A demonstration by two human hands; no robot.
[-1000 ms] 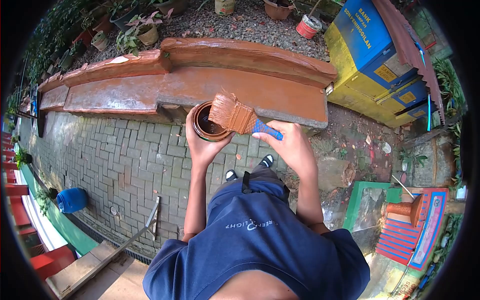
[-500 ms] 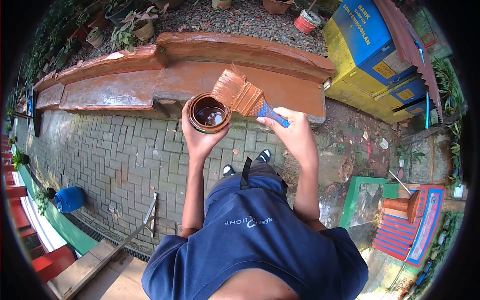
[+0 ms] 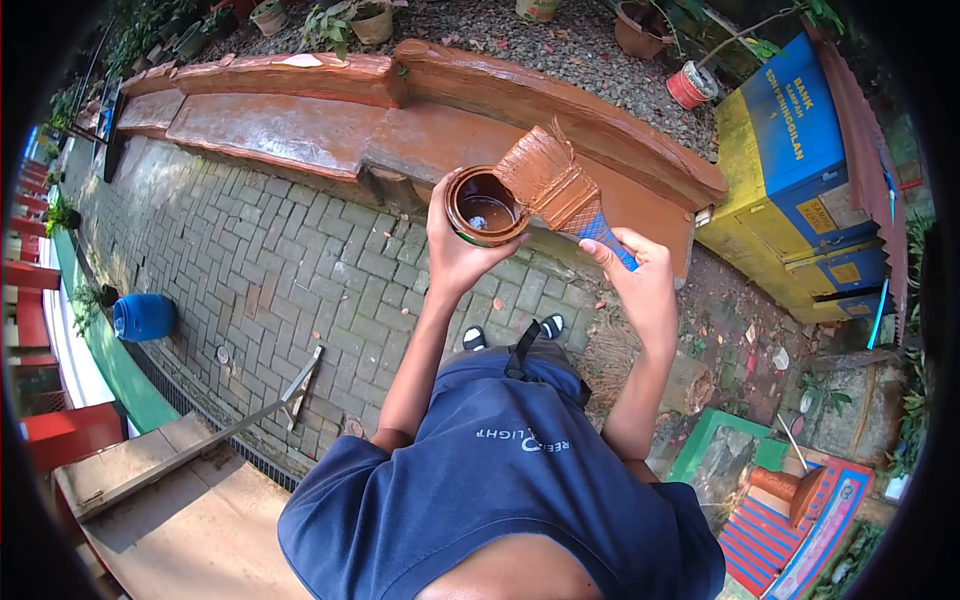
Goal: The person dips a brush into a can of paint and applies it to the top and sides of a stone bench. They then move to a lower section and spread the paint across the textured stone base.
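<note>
My left hand (image 3: 455,245) is wrapped round an open paint can (image 3: 484,238) with dark, glossy brown paint inside. My right hand (image 3: 640,265) grips the blue handle of a wide paintbrush (image 3: 565,190). Wet orange-brown paint coats its bristles and ferrule, and the bristles are beside the can's right rim. Behind both hands runs a long, low bench (image 3: 430,137) painted the same brown, shiny in places, with a raised back edge (image 3: 560,90).
A blue and yellow metal cabinet (image 3: 800,130) stands at the right end of the bench. Potted plants (image 3: 372,22) sit on gravel behind it. Grey paving (image 3: 270,260), a blue barrel (image 3: 143,317) and a metal bar (image 3: 250,420) are at the left. A striped red-blue slab (image 3: 780,530) lies lower right.
The view has turned, so the bench and cabinet appear tilted and farther right. Both hands, still holding the can and brush, appear farther right in the frame.
</note>
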